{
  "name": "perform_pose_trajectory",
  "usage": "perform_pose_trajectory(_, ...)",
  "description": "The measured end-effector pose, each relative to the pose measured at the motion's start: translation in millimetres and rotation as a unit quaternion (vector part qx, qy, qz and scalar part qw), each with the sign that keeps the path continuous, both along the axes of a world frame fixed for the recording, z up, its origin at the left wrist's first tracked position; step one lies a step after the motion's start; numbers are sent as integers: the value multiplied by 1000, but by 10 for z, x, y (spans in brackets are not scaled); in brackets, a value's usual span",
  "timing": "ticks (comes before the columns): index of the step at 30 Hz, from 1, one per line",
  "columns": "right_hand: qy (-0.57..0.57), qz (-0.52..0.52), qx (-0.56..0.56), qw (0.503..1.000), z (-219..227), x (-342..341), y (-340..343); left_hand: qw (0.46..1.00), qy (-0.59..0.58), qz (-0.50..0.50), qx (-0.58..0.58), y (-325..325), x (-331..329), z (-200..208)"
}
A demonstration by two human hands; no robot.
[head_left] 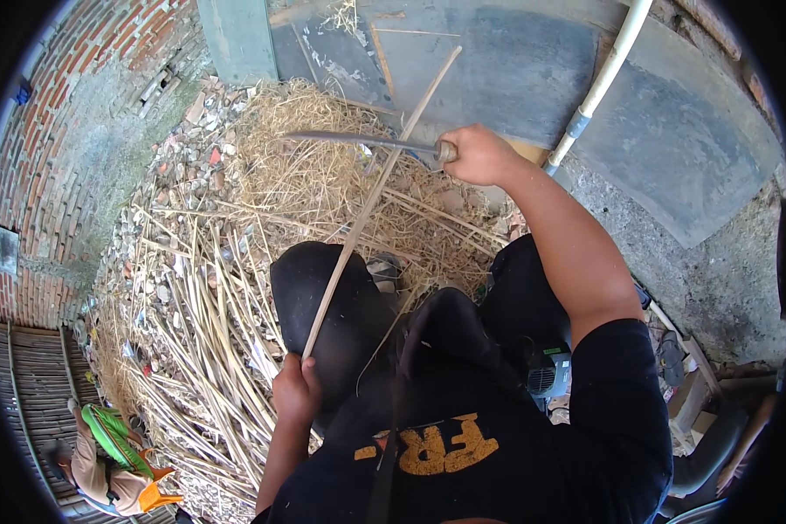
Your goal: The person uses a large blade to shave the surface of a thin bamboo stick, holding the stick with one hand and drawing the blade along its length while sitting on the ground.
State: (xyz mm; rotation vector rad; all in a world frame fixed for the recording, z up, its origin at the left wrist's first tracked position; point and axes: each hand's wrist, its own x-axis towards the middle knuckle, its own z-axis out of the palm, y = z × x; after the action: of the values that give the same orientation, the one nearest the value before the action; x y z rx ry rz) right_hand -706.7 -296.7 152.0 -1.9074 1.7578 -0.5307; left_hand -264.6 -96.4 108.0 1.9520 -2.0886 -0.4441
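Note:
A long, pale bamboo strip slants up and away across my bent left knee. Its near end sits in my closed left hand, beside that knee. My right hand is wrapped round the handle of a machete, held out ahead of me with the blade pointing left. The dark blade crosses the strip in its far half and seems to touch it, though the exact contact is too small to tell. Beneath the blade lies a heap of curly bamboo shavings.
Many split bamboo strips lie piled left of my legs on stony rubble. Grey panels and a white pipe stand ahead and right. A blue-grey machine sits by my right side. Another person is at the lower left.

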Motion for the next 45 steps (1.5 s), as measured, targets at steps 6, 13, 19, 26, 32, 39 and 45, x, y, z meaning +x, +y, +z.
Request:
perform_pose_trajectory(6, 96, 68, -55, 992, 201, 348, 246, 999, 6, -1, 33, -6, 40, 75)
perform_pose_trajectory(13, 67, 0, -43, 997, -87, -11, -19, 1000, -8, 5, -9, -11, -5, 43)
perform_pose_trajectory(19, 81, 52, -81, 992, 6, 250, 174, 998, 40, -38, 34, -78, 89, 99)
perform_pose_trajectory(26, 8, 8, -67, 998, -135, 23, 2, 999, 35, -21, 18, -96, 22, 81)
perform_pose_trajectory(32, 88, 82, -59, 991, 205, 424, 278, 999, 12, -30, 20, -31, 117, 41)
perform_pose_trajectory(39, 50, -3, -58, 997, -96, -27, 2, 999, 7, -29, -24, -48, 48, 13)
perform_pose_trajectory(45, 101, 42, -72, 991, 114, 198, 199, 999, 21, -48, 17, -69, 124, 77)
